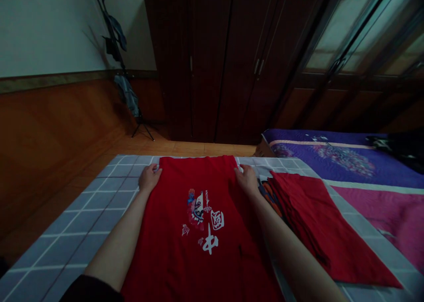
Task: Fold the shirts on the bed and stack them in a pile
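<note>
A red T-shirt (pixel 205 173) with a white and coloured print lies spread flat in front of me on the grey checked cloth (pixel 89 222). At its far left corner, my left hand (pixel 149 177) pinches the edge of the fabric. My right hand (pixel 247 179) grips the opposite edge near the far right corner. The near end of the shirt runs out of the bottom of the view. To the right of my right forearm lies a stack of folded red clothes (pixel 331 222), with a dark patterned piece showing at its left side.
Beyond the table stands a dark wooden wardrobe (pixel 212 63). A coat stand (pixel 124 67) with garments on it is at the back left. On the right is a bed with a purple and pink cover (pixel 351 156), with dark cloth (pixel 404 147) on it.
</note>
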The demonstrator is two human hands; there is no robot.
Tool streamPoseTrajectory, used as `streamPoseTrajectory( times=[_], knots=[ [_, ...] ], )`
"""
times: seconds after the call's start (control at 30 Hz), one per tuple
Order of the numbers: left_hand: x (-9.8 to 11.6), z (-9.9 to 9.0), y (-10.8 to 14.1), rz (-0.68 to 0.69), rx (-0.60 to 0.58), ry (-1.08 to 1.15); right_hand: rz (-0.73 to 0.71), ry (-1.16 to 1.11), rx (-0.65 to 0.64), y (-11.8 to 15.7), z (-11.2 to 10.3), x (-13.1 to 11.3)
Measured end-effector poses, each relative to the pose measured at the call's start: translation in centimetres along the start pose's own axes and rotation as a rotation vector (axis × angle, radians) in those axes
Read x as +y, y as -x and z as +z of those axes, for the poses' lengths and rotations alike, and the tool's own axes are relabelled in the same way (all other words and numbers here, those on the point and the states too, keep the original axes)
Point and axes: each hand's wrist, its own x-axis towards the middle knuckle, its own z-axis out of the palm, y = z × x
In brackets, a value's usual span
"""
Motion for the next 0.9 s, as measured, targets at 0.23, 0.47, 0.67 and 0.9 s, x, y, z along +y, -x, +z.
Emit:
streamPoseTrajectory(
  times=[0.23,0.47,0.67,0.9],
  knots=[
    [1.1,-0.4,-1.3,-0.083,-0.014,-0.035,0.134,0.12,0.018,-5.9,3.8,-0.4],
    [1.0,0.5,-1.5,-0.082,0.048,-0.027,0.154,0.11,0.056,-8.5,5.9,2.1],
    [0.6,1.2,-2.7,-0.046,0.085,0.086,0.193,0.069,0.165,-9.2,6.7,4.5],
    [1.0,1.2,-3.1,0.15,0.069,0.216,0.116,0.046,0.294,-9.5,6.5,5.3]
  ],
)
